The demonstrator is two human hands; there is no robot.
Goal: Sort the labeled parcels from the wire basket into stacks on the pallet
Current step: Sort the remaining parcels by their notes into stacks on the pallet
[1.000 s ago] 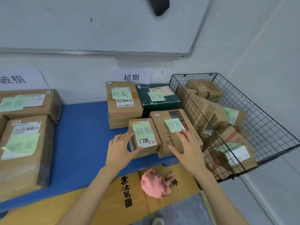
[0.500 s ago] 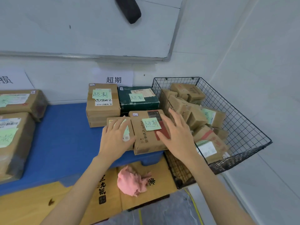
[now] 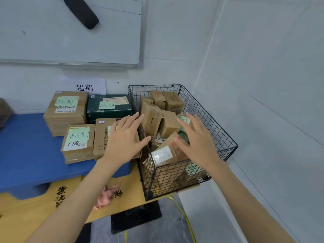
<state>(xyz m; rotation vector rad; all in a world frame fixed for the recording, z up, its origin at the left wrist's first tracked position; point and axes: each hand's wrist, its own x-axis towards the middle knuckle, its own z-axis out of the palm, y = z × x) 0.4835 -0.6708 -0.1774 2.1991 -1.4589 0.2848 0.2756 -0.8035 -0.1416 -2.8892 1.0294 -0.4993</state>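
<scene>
A black wire basket [image 3: 214, 123] in the room's corner holds several brown parcels [image 3: 169, 126], some with green notes. My right hand [image 3: 196, 139] hovers flat and empty over them, fingers spread. My left hand [image 3: 125, 137] reaches toward the basket's left rim, open, passing above a long brown parcel [image 3: 101, 137]. On the blue pallet [image 3: 29, 155] stand sorted parcels: a small brown one [image 3: 78, 142] with a green note, a taller brown stack [image 3: 65, 113] and a dark green box [image 3: 108, 106].
A paper sign [image 3: 84, 87] hangs on the wall behind the stacks, under a whiteboard [image 3: 70, 30]. A pink cloth [image 3: 105, 197] lies on the wooden board [image 3: 43, 206] below. A yellow cable [image 3: 184, 218] runs across the floor. White walls close in on the right.
Both hands left the small and long parcels on the pallet and moved right toward the basket. The view has turned right, so the left-hand stacks have dropped out of view.
</scene>
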